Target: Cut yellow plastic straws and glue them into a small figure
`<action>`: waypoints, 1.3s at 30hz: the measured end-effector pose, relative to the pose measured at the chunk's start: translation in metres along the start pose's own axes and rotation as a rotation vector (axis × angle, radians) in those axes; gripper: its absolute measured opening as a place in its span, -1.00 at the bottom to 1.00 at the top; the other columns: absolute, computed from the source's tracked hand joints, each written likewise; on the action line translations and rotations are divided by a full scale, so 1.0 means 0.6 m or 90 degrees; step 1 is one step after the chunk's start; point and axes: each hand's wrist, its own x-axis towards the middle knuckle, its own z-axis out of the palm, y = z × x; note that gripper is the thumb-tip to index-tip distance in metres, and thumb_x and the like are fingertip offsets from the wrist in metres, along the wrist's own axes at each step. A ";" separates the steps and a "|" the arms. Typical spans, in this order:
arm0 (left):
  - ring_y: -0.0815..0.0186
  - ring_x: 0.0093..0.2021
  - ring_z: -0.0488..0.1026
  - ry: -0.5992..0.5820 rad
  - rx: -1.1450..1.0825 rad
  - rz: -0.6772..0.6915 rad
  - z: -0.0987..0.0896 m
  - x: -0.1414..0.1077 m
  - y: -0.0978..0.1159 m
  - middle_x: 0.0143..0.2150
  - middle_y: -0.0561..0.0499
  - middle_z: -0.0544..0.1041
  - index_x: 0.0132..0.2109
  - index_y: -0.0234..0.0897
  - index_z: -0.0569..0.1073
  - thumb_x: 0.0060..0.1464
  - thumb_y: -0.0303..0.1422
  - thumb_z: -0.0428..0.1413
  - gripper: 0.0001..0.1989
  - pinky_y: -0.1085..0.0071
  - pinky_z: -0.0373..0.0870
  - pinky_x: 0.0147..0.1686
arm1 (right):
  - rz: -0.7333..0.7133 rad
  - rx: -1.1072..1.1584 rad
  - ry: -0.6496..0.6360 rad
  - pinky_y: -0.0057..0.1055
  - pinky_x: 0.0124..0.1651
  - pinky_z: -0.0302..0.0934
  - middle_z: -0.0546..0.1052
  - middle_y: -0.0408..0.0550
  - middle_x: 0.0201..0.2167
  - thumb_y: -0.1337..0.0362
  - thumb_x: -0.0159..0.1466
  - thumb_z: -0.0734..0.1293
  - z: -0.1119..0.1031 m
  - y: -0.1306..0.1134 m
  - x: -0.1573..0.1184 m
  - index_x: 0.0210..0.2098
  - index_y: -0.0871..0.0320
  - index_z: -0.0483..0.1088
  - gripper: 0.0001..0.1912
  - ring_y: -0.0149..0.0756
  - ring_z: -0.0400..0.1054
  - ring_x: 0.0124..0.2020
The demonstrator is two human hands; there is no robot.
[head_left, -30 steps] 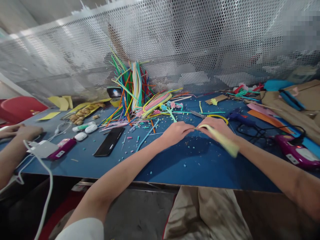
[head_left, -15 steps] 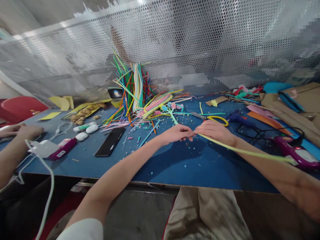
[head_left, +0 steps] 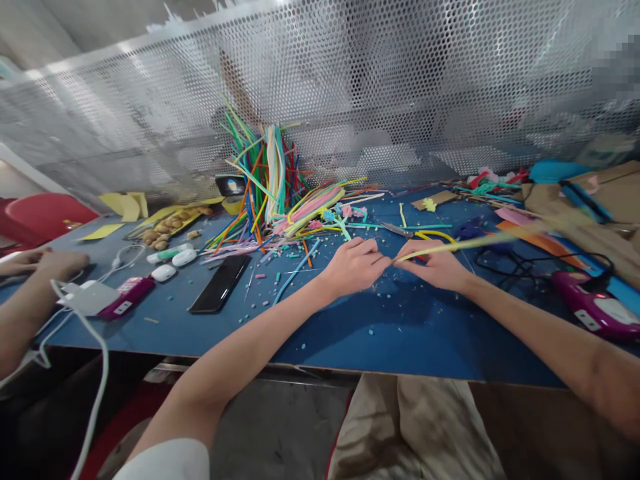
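A long pale yellow pipe cleaner (head_left: 480, 241) runs from between my fingertips out to the right, its far part smeared by motion. My left hand (head_left: 354, 268) is closed, thumb and fingers pinching at its near end. Pinched on the same strip just beside it is my right hand (head_left: 440, 270), so the fingertips of both hands nearly meet above the blue table (head_left: 345, 333). What lies inside the left fingers is mostly hidden. Scissors (head_left: 397, 229) lie just behind my right hand, partly covered by it. Small pink, blue and green pipe cleaner pieces (head_left: 345, 217) sit behind my left hand.
A big bundle of coloured pipe cleaners (head_left: 275, 173) stands against the perforated metal panel (head_left: 400, 87). Left are a black phone (head_left: 220, 285), white chargers and another person's hands (head_left: 55, 261). Right are a purple device (head_left: 595, 303), black cable, coloured sheets and cardboard (head_left: 620, 190).
The pipe cleaner's free length has swung up from along my right forearm to above it. My left fingers have curled in more, and my right hand has turned.
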 end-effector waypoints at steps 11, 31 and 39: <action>0.27 -0.14 0.45 -0.058 -0.120 -0.116 0.001 0.006 -0.002 -0.21 -0.04 0.60 -0.07 -0.18 0.52 0.35 -0.28 -0.11 -0.69 0.32 0.29 -0.11 | 0.103 0.021 -0.006 -0.30 -0.26 0.32 0.59 -0.08 -0.37 0.07 0.27 0.36 0.002 0.005 0.001 -0.30 0.12 0.54 -0.76 -0.23 0.45 -0.35; 0.34 -0.31 0.46 -0.054 -0.316 -0.341 0.018 0.005 0.010 -0.27 0.05 0.62 -0.11 -0.12 0.58 0.29 -0.19 -0.02 -0.71 0.43 0.28 -0.29 | -0.238 -0.315 0.053 -0.20 -0.08 0.22 0.62 -0.09 -0.24 0.24 0.33 0.31 -0.008 0.009 0.006 -0.17 0.02 0.51 -0.86 -0.21 0.43 -0.21; 0.24 -0.09 0.41 -0.016 -0.106 -0.123 0.002 0.000 0.001 -0.21 -0.01 0.63 -0.01 -0.05 0.53 0.34 -0.33 -0.10 -0.69 0.16 0.13 0.11 | -0.134 -0.205 0.054 -0.15 -0.04 0.28 0.61 -0.08 -0.32 0.22 0.31 0.33 -0.006 -0.003 0.006 -0.31 0.06 0.50 -0.88 -0.18 0.45 -0.25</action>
